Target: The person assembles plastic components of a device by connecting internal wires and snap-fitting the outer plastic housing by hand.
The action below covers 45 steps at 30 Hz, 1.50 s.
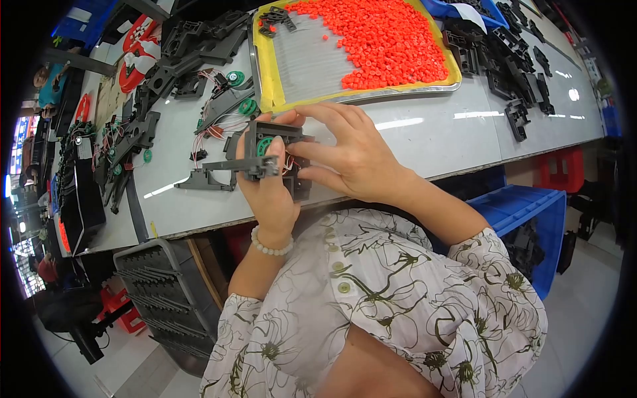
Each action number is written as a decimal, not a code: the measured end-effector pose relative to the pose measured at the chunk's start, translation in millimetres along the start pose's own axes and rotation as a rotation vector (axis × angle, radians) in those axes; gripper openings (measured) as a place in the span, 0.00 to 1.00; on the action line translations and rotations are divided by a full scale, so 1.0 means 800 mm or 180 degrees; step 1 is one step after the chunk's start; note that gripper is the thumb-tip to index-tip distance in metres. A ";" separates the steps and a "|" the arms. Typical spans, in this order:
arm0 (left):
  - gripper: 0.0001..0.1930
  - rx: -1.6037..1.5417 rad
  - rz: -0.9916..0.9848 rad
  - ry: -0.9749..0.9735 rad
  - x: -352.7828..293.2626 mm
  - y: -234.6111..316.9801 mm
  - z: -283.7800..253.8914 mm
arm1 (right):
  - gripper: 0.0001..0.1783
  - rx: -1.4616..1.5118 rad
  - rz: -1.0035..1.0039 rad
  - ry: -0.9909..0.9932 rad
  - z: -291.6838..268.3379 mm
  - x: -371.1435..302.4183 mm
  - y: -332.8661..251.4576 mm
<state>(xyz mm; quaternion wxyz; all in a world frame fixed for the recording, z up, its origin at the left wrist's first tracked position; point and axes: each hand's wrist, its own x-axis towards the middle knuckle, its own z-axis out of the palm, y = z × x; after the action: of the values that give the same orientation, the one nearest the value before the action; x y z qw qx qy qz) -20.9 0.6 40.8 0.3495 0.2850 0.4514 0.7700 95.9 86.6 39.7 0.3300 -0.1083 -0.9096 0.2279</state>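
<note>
"Where is the grey frame [251, 140]?"

"Up in the hands, on the wearer's side of the tray [298, 60], near the tray's left corner. A green disc [263, 144] sits inside it, with thin wires [289, 162] close by."

"What is each hand doing?"

"The left hand [271, 209] is wrapped around the frame, thumb laid across its front beside the disc. The right hand [355, 156] has its fingers curved and slightly spread against the frame's right side. I can't tell whether its fingertips pinch a wire or merely touch."

"Heavy, would you say?"

"Light, I'd judge: it looks like hard, stiff plastic, probably a little smooth, so a firm grip shouldn't bend it. The wires look like the fragile part; a tug could loosen them."

"So where to take hold?"

"By the thick outer walls, as the left hand does, keeping pressure off the disc and the long thin arm jutting left."

"And around the tray?"

"Red pieces [391, 46] heaped inside it, dark plastic parts [189, 50] piled to its left, and more dark brackets [511, 60] to its right."
</note>
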 end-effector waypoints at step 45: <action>0.24 -0.0665 -0.1106 -0.0270 0.006 -0.012 -0.004 | 0.13 -0.2169 0.1442 0.0681 -0.192 -0.088 0.235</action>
<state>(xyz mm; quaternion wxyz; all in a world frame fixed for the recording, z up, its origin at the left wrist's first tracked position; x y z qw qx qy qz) -23.5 6.4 31.6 0.5234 0.1972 0.3962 0.7281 258.3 279.1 13.5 0.3094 -0.4315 -0.8468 -0.0317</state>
